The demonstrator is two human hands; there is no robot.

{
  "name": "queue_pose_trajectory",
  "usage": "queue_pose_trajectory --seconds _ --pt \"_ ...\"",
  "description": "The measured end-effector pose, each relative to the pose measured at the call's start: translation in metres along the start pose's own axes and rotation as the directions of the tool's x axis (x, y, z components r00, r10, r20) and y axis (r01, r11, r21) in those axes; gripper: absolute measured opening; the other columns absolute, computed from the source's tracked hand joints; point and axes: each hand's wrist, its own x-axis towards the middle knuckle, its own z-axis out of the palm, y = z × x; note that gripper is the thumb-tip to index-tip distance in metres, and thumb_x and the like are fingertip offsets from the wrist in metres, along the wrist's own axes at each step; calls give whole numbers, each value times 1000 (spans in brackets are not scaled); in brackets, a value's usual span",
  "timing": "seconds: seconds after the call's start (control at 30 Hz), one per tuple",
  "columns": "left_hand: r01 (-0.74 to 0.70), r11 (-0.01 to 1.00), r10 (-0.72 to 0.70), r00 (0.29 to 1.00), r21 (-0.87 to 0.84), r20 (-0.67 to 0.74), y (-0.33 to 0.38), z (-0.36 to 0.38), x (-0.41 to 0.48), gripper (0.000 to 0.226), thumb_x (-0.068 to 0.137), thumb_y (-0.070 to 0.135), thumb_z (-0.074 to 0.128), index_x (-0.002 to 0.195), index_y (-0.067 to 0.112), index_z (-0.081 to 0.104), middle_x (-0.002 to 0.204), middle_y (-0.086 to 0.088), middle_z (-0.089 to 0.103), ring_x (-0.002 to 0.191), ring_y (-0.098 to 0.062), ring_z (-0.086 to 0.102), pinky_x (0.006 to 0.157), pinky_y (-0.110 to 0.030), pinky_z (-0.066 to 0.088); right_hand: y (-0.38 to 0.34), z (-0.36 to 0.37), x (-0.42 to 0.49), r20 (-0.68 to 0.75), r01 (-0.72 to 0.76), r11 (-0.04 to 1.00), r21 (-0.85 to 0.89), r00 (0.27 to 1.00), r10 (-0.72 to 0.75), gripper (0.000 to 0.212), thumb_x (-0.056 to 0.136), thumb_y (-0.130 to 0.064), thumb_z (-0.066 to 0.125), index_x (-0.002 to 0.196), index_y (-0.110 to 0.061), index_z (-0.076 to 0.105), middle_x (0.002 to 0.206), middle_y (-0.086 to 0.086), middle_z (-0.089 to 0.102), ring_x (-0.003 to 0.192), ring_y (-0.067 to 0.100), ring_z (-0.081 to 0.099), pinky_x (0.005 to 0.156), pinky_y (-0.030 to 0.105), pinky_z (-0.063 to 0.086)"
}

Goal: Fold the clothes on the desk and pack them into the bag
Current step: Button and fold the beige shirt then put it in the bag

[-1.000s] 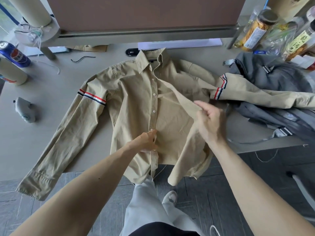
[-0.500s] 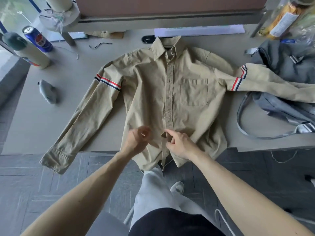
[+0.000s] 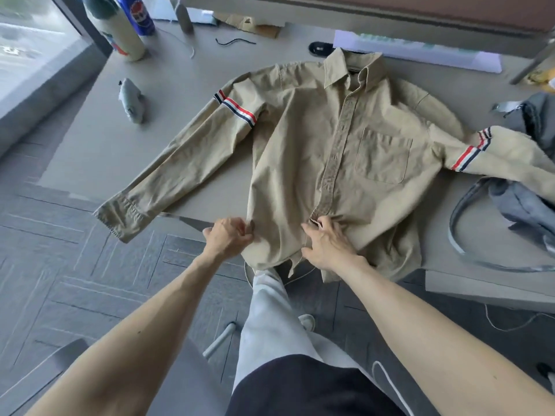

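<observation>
Shirt (image 3: 303, 151) khaki, spread flat, striped sleeve bands

I take this for an office: my grey tabletop (image 3: 90, 151) stands on grey carpet tiles (image 3: 75, 280) beside a big window (image 3: 27, 40), a raised shelf (image 3: 360, 18) along its back, a drink can (image 3: 136, 13) nearby.
</observation>
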Motion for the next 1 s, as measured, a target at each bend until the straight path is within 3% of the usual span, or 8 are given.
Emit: queue_pose_trajectory --seconds 0.2,0.37,0.47,0.57,0.63,0.7,0.8,1.0 --pt "-409 832 441 897 -374 0 8 15 -57 24 77 30 62 91 12 54 71 6 57 61 -18 51 57 -28 44 -7 -11 0 62 -23 1000 9 998 22 77 84 -66 55 148 -29 35 146 12 26 137 38 27 115 42 24" --pt "-326 746 440 896 -580 63 12 35 -76 32 87 6 65 102 6 36 109 -4 65 74 -12 65 69 -34 56 -22 -27 5 165 -135 942 306 983 87 74 74 -85 45 126 -33 57 139 13 43 131 30 44 109 43 38" --pt "-381 769 523 836 -513 165 14 49 -83 33 83 10 63 111 14 46 123 -4 62 99 -14 64 89 -41 53 -30 -31 7 118 -123 933 337 989 87 56 75 -84 43 82 -30 59 113 10 61 118 26 52 98 39 45" --pt "-429 797 544 816 -424 197 15 55 -81 48 80 11 64 127 12 53 119 5 60 108 -14 59 95 -43 49 -33 -27 10 61 -88 967 238 995 76 29 95 -44 50 83 -19 60 114 16 62 127 30 40 98 35 39" --pt "-457 807 515 854 -374 68 13 55 -78 50 79 18 65 127 23 52 121 7 60 108 -13 58 92 -44 50 -35 -24 12 25 -93 974 207 996 90 34 97 -28 47 64 -21 44 112 18 64 125 33 40 96 34 39" --pt "-421 884 435 900 -203 24 2 57 -74 64 75 26 70 131 30 40 134 8 47 116 -13 51 95 -49 46 -34 -23 14 21 -100 973 207 995 98 39 98 -25 44 60 -23 34 113 18 64 125 33 39 96 35 39" --pt "-316 948 301 929 39 213 -21 67 -77 98 65 35 79 144 33 20 146 5 27 122 -18 42 101 -48 37 -29 -21 14 13 -94 970 225 996 94 41 100 -25 40 60 -22 33 107 19 63 122 33 40 95 36 36" --pt "-426 892 408 903 -151 -136 -12 76 -81 32 83 34 70 111 28 58 109 5 66 96 -19 63 78 -42 53 -28 -19 9 -14 -61 964 259 998 66 42 100 -25 40 59 -18 36 103 22 63 117 33 40 93 36 34"
